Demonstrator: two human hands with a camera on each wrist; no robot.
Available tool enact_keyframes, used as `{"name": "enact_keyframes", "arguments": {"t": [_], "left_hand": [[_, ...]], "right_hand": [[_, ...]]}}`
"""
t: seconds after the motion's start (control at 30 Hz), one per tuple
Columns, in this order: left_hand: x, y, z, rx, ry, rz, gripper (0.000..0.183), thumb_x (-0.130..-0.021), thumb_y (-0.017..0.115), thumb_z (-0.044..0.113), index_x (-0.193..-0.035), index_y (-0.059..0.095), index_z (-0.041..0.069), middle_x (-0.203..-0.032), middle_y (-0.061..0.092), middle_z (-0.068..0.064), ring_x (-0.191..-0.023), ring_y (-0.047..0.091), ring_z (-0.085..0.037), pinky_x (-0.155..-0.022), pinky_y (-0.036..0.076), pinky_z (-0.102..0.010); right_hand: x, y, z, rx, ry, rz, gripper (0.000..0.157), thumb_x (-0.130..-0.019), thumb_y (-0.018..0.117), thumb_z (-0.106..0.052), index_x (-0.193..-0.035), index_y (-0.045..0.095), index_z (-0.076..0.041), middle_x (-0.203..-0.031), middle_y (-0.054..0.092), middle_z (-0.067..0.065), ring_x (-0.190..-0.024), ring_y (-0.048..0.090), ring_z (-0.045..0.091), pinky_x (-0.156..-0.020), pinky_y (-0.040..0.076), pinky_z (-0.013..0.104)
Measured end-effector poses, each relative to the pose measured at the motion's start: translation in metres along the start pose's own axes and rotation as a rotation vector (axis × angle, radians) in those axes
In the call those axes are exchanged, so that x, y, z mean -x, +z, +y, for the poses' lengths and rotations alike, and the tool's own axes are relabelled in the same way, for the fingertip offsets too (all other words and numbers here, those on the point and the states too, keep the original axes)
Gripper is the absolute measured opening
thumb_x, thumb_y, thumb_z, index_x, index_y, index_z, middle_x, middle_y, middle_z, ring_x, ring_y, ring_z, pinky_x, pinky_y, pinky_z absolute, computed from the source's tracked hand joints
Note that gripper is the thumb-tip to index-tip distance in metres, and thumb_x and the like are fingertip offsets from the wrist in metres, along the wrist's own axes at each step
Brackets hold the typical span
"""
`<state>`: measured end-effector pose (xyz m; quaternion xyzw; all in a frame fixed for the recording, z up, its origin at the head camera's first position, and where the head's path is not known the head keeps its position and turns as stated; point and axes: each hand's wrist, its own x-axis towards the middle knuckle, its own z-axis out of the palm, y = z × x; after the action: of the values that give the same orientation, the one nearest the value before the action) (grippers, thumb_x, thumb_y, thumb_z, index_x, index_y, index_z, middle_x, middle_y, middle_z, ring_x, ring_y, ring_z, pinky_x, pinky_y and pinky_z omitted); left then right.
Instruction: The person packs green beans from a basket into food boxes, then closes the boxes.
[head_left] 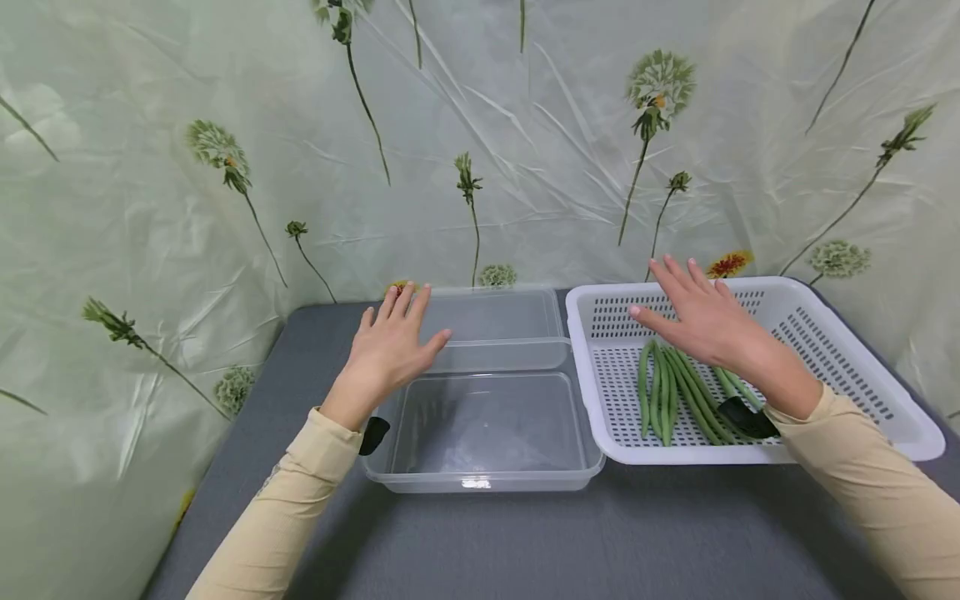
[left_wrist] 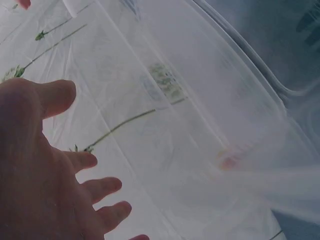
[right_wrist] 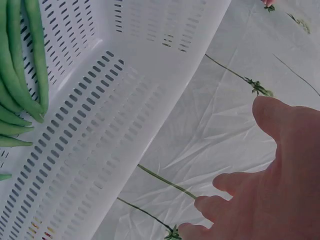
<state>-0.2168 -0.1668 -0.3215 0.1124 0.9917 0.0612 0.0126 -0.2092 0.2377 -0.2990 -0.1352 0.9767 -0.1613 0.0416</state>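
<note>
My left hand [head_left: 392, 350] hovers over the left edge of a clear plastic container [head_left: 487, 425], fingers spread and holding nothing. Over a white perforated basket [head_left: 615, 333] is my right hand [head_left: 708, 321], its fingers also spread with nothing in them. Several green beans [head_left: 667, 392] lie in a bundle on the basket's floor, some hidden beneath the right wrist. In the right wrist view the bean tips [right_wrist: 25, 95] show at the left, apart from the fingers [right_wrist: 212, 205]. The left wrist view has the left fingers [left_wrist: 102, 190] extended beside the container's wall.
Behind the container lies a clear flat lid [head_left: 495, 312]. Everything stands on a dark grey table [head_left: 480, 542]. A pale sheet with printed flowers [head_left: 525, 167] hangs behind and along the left side. The basket's left rim sits right beside the container.
</note>
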Motion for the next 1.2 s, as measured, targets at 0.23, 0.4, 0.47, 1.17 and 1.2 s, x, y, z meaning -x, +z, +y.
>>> {"name": "enact_keyframes", "arguments": {"t": [0.23,0.4,0.47,1.17,1.2], "left_hand": [[0.012,-0.003,-0.011,0.044,0.004,0.013,0.08,-0.1,0.04,0.058,-0.16,0.004,0.019,-0.164,0.002,-0.009,-0.149,-0.003,-0.03,-0.115,0.007,-0.059],[0.019,-0.01,-0.017,0.07,0.0,0.029,0.08,-0.1,0.041,0.058,-0.16,0.005,0.018,-0.164,0.005,-0.011,-0.149,0.0,-0.032,-0.114,0.008,-0.061],[0.023,-0.013,-0.018,0.083,-0.003,0.037,0.08,-0.1,0.042,0.057,-0.16,0.006,0.018,-0.164,0.006,-0.012,-0.149,0.001,-0.033,-0.114,0.008,-0.061],[0.061,-0.012,-0.045,0.268,0.015,0.087,0.078,-0.1,0.05,0.049,-0.159,0.013,0.015,-0.162,0.012,-0.015,-0.147,0.012,-0.038,-0.107,0.02,-0.067],[0.063,-0.011,-0.047,0.281,0.018,0.083,0.078,-0.1,0.051,0.049,-0.159,0.013,0.015,-0.162,0.012,-0.015,-0.146,0.013,-0.038,-0.107,0.021,-0.067]], "right_hand": [[0.008,-0.005,-0.001,0.006,-0.013,0.03,0.09,-0.099,0.041,-0.062,-0.158,0.002,-0.007,-0.162,-0.004,0.02,-0.146,-0.01,0.041,-0.111,-0.004,0.065],[0.013,-0.008,0.0,0.018,-0.031,0.06,0.089,-0.099,0.044,-0.06,-0.158,0.003,-0.008,-0.163,-0.002,0.018,-0.147,-0.008,0.04,-0.113,-0.003,0.062],[0.014,-0.008,0.0,0.023,-0.04,0.079,0.088,-0.099,0.045,-0.059,-0.158,0.005,-0.007,-0.163,0.001,0.019,-0.147,-0.005,0.04,-0.113,-0.002,0.061],[0.035,-0.013,0.008,0.1,-0.17,0.222,0.079,-0.098,0.058,-0.045,-0.156,0.023,-0.005,-0.16,0.019,0.02,-0.145,0.016,0.041,-0.115,0.008,0.058],[0.036,-0.014,0.01,0.101,-0.181,0.228,0.078,-0.098,0.059,-0.044,-0.155,0.025,-0.004,-0.16,0.02,0.02,-0.145,0.018,0.042,-0.115,0.009,0.058]]}}
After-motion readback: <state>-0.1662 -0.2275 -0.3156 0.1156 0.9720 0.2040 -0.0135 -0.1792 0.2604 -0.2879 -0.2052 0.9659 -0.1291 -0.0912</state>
